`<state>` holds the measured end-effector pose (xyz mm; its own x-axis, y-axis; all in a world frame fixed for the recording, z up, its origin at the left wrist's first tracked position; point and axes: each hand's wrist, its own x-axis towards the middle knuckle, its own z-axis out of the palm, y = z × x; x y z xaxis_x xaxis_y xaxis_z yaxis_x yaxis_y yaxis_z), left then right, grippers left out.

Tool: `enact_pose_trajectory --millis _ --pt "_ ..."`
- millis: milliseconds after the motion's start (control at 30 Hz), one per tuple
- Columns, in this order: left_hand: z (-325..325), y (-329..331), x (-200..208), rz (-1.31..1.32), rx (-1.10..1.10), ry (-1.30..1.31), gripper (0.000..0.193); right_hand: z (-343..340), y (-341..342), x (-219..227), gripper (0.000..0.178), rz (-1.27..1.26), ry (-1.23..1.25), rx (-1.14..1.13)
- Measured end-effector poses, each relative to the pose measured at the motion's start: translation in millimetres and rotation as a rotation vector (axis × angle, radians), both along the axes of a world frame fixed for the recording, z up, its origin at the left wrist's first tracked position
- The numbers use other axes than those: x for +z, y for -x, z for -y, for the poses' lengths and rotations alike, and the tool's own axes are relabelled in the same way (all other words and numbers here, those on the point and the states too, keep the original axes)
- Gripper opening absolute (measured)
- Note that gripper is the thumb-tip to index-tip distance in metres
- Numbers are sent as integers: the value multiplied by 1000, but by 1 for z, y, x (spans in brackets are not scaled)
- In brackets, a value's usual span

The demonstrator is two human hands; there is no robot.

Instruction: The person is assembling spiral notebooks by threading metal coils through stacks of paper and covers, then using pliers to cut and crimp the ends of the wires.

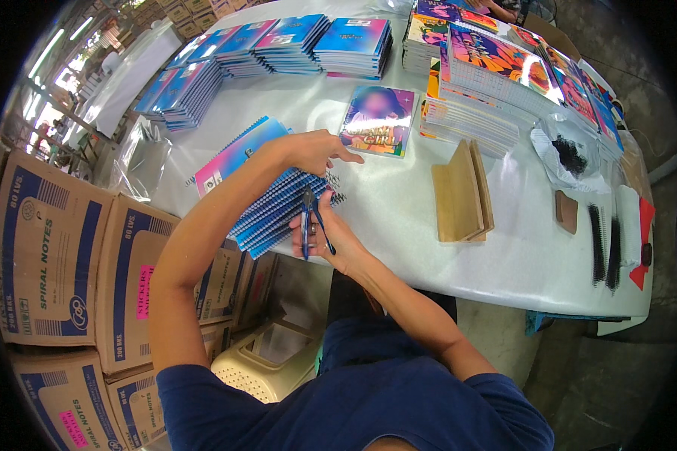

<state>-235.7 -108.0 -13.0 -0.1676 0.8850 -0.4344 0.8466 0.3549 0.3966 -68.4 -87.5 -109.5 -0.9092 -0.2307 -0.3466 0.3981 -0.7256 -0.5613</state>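
Note:
A fanned stack of spiral notebooks (267, 214) with blue covers and dark coils lies at the table's near edge. Across its far end reaches my left hand (314, 152), its index finger stretched to the right and the other fingers partly hidden. My right hand (337, 237), at the stack's right side, grips pliers (307, 218) with dark blue handles, jaws pointing away from me near the coil ends. Loose black coil ends (337, 188) stick out beside the jaws. Just beyond my left fingertips lies a notebook (378, 120) with a colourful illustrated cover.
Piles of blue-pink notebooks (352, 46) line the far side. Tall notebook stacks (474, 113) stand at right, near a brown board stand (459, 195). Black coils (605, 244) lie toward the right edge. Cardboard boxes (53, 248) and a beige plastic stool (267, 361) are at lower left.

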Motion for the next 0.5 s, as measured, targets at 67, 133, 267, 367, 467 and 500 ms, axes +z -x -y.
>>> enact_pose_trajectory --millis 67,133,267,367,467,500 --pt "0 0 0 52 15 -20 77 0 -1 -1 84 2 -17 -34" --pt "0 1 -1 77 10 -30 77 -7 3 -7 86 10 -7 -38" --pt "1 3 -5 97 -2 -16 77 -8 6 -4 83 39 -7 -34" --pt "-1 3 -6 78 -34 -17 76 -12 15 -26 81 -71 253 57" --pt "-5 -1 -5 26 -76 -1 75 -22 20 -58 79 -271 679 258" --pt "-6 -1 -4 7 -88 9 75 -23 16 -61 79 -245 606 257"
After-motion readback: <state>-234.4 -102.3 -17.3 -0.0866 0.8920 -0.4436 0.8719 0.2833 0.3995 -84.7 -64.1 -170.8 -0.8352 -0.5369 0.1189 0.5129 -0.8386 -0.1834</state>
